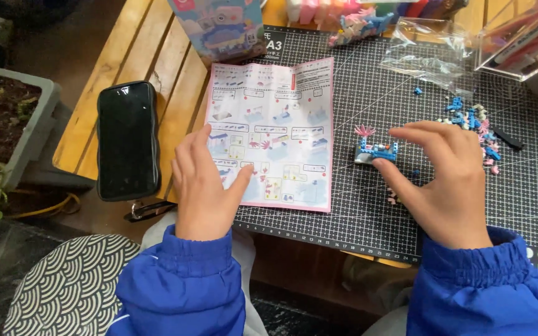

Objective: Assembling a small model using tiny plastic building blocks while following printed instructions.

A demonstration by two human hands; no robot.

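sitting on the dark gridded cutting mat [356,205], the small brick model [376,151] is a low blue build with a pale grey base, a spot of orange on its front and a pink branching piece [365,131] standing up at its left end. it rests near the middle of the mat, just right of the instruction sheet [272,134]. the right hand [440,180] curves over it from the right: the thumb tip touches the model's lower front edge, while the fingers stretch out level above it, spread and not closed around anything. the left hand [203,186] lies flat and open on the lower left corner of the sheet, fingers loosely apart, thumb pointing toward the printed pictures, holding nothing. the model lies between the two hands, well apart from the left one. loose blue, pink and white bricks [477,124] are scattered just beyond the right hand's fingertips. a black phone [127,140] lies on the wooden slatted desk [151,56] to the left of the sheet. both wrists wear blue jacket sleeves [182,286].
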